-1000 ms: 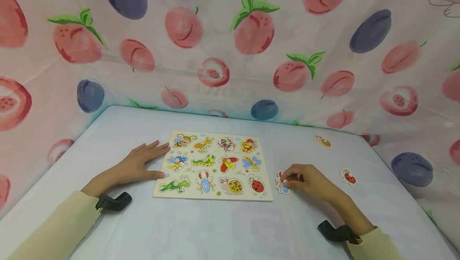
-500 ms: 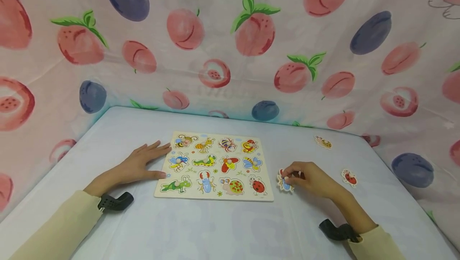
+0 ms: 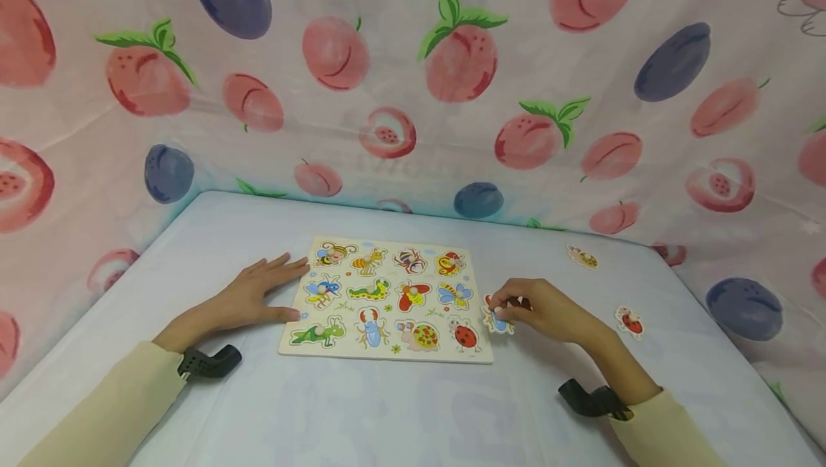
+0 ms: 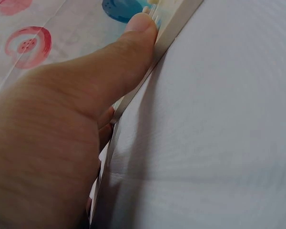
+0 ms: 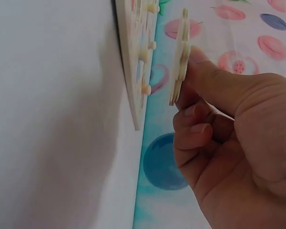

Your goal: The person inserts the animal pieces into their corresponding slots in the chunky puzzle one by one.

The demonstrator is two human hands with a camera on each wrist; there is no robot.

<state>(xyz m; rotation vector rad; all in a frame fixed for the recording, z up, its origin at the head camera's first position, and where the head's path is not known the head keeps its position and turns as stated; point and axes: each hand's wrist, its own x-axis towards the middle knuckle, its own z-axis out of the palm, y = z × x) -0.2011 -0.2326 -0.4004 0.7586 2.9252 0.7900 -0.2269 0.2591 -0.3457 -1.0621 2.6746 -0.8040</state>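
A wooden insect puzzle board (image 3: pixel 387 302) lies flat on the table. My left hand (image 3: pixel 248 300) spreads along its left side, thumb and fingertips touching the edge; in the left wrist view the thumb (image 4: pixel 119 52) presses on the board's rim. Between thumb and fingers my right hand (image 3: pixel 548 309) pinches a blue-and-red beetle puzzle piece (image 3: pixel 498 322). The right wrist view shows this piece (image 5: pixel 181 59) edge-on, raised off the table and apart from the board (image 5: pixel 133 95). Printed beetle (image 3: pixel 371 329), snail (image 3: pixel 421 336) and ladybug (image 3: pixel 463 336) spots show along the board's bottom row.
On the table to the right lie a ladybug piece (image 3: pixel 629 321) and a snail piece (image 3: pixel 583 257). Knobbed insect pieces sit in the board's upper rows, with a grasshopper piece (image 3: pixel 319 333) at bottom left. A fruit-print cloth (image 3: pixel 413 94) hangs behind the table.
My right hand has lifted the beetle piece from the table and moved it left, up to the board's right edge. My left hand stays in place.
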